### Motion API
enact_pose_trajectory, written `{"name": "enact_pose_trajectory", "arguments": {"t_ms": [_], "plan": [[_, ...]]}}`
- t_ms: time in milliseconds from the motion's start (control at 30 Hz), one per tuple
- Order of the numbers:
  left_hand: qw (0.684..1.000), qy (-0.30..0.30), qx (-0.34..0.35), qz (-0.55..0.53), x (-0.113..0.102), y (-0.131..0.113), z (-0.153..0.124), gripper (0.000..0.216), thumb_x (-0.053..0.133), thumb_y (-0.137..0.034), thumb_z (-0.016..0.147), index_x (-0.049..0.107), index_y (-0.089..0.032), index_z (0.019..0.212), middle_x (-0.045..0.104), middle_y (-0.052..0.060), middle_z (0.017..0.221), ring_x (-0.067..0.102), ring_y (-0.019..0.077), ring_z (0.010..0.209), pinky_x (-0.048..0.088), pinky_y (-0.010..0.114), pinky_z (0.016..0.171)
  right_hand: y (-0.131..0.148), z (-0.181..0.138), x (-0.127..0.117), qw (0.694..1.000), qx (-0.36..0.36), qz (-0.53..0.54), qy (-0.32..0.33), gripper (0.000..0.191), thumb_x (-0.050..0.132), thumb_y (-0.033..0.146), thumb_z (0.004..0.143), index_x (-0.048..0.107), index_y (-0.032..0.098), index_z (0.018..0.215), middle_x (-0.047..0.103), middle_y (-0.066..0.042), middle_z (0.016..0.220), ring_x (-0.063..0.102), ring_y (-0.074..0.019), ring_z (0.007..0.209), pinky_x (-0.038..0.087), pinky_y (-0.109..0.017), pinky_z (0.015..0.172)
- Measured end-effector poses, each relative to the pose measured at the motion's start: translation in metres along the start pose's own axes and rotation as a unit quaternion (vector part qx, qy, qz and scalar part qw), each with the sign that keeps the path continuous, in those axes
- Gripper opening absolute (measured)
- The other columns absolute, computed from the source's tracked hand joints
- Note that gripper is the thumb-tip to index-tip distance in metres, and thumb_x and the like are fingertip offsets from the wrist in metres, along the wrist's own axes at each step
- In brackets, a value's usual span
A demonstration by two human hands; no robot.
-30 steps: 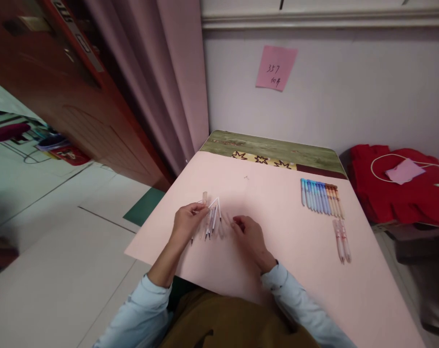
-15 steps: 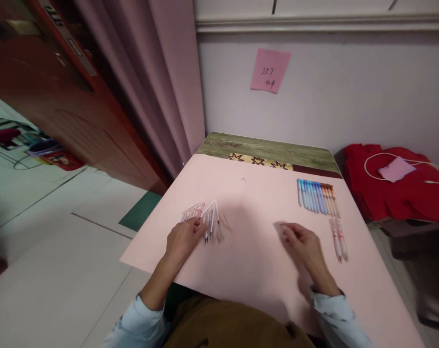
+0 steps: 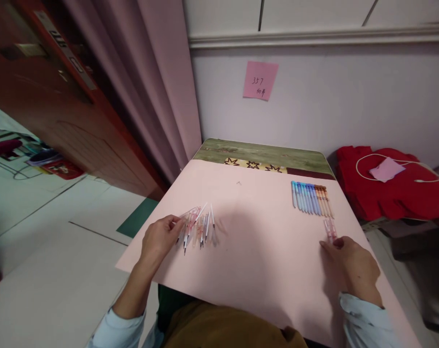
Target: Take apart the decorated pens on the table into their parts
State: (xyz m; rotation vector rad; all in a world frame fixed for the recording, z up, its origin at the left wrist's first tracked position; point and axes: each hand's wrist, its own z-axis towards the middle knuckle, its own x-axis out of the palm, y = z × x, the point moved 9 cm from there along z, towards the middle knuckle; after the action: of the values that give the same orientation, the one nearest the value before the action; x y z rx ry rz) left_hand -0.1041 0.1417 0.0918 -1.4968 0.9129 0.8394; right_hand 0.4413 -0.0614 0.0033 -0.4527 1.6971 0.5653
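My left hand [image 3: 160, 241] is at the left edge of a loose pile of clear pen barrels [image 3: 194, 233] and thin white pen refills [image 3: 207, 226] with dark tips. Its thumb and index finger come together there, and whatever they pinch is hidden. My right hand [image 3: 353, 266] reaches over two clear pink pens [image 3: 330, 228] lying side by side. Thumb and index finger stand apart at these pens, and the hand covers their lower ends. Just beyond them lies a neat row of pens [image 3: 311, 199], blue and purple on the left, brown on the right.
Pink paper [image 3: 241, 275] covers most of the table, with a green patterned strip [image 3: 263, 150] at the back. A red cloth [image 3: 364, 198] with a white cable and pink note [image 3: 387, 169] lies on the right. A curtain [image 3: 161, 87] and wooden door [image 3: 107, 140] stand left.
My right hand has moved right, from mid-table to the two pink pens. My left hand has shifted left, uncovering more of the pile. The view has turned slightly.
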Motion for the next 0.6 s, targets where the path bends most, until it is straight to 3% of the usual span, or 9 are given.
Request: {"name": "enact_pose_trajectory", "arguments": {"t_ms": [167, 400, 500, 567, 600], "plan": [[0.999, 0.012, 0.012, -0.027, 0.011, -0.004, -0.002, 0.038, 0.053, -0.059, 0.082, 0.070, -0.025, 0.081, 0.069, 0.001, 0.067, 0.062, 0.0214, 0.067, 0.035, 0.029, 0.061, -0.013, 0.007, 0.001, 1.000, 0.001, 0.010, 0.012, 0.048, 0.055, 0.060, 0.077, 0.072, 0.020, 0.098, 0.072, -0.019, 0.088, 0.068, -0.0370, 0.084, 0.046, -0.040, 0.063], [0.995, 0.012, 0.059, -0.079, 0.020, -0.021, -0.004, 0.038, 0.057, -0.058, 0.081, 0.072, -0.023, 0.079, 0.065, -0.001, 0.062, 0.056, 0.0171, 0.057, 0.035, 0.028, 0.058, -0.006, 0.002, -0.011, 1.000, 0.004, -0.011, 0.021, 0.037, 0.053, 0.044, 0.079, 0.075, 0.023, 0.098, 0.073, -0.019, 0.093, 0.068, -0.0370, 0.088, 0.044, -0.040, 0.065], [0.983, 0.030, 0.062, -0.170, 0.032, -0.034, -0.007, 0.036, 0.062, -0.055, 0.077, 0.073, -0.022, 0.079, 0.065, 0.000, 0.061, 0.052, 0.0153, 0.053, 0.034, 0.027, 0.055, 0.013, -0.013, -0.027, 1.000, 0.003, 0.026, -0.008, 0.032, 0.054, 0.042, 0.078, 0.075, 0.023, 0.093, 0.073, -0.018, 0.089, 0.067, -0.0368, 0.086, 0.043, -0.040, 0.066], [0.958, 0.082, 0.052, -0.271, 0.051, -0.051, -0.014, 0.034, 0.068, -0.053, 0.074, 0.073, -0.020, 0.078, 0.065, 0.001, 0.061, 0.050, 0.0141, 0.051, 0.035, 0.027, 0.053, 0.041, -0.033, -0.036, 0.990, -0.025, 0.139, -0.030, 0.031, 0.058, 0.047, 0.076, 0.072, 0.022, 0.085, 0.073, -0.014, 0.082, 0.066, -0.0325, 0.080, 0.043, -0.038, 0.066], [0.937, 0.124, 0.045, -0.324, 0.065, -0.064, -0.019, 0.034, 0.071, -0.051, 0.072, 0.074, -0.019, 0.079, 0.065, 0.002, 0.060, 0.051, 0.0141, 0.051, 0.036, 0.026, 0.053, 0.063, -0.045, -0.034, 0.969, -0.059, 0.238, -0.006, 0.030, 0.060, 0.050, 0.075, 0.070, 0.022, 0.081, 0.072, -0.011, 0.077, 0.065, -0.0285, 0.074, 0.044, -0.036, 0.065]]}}
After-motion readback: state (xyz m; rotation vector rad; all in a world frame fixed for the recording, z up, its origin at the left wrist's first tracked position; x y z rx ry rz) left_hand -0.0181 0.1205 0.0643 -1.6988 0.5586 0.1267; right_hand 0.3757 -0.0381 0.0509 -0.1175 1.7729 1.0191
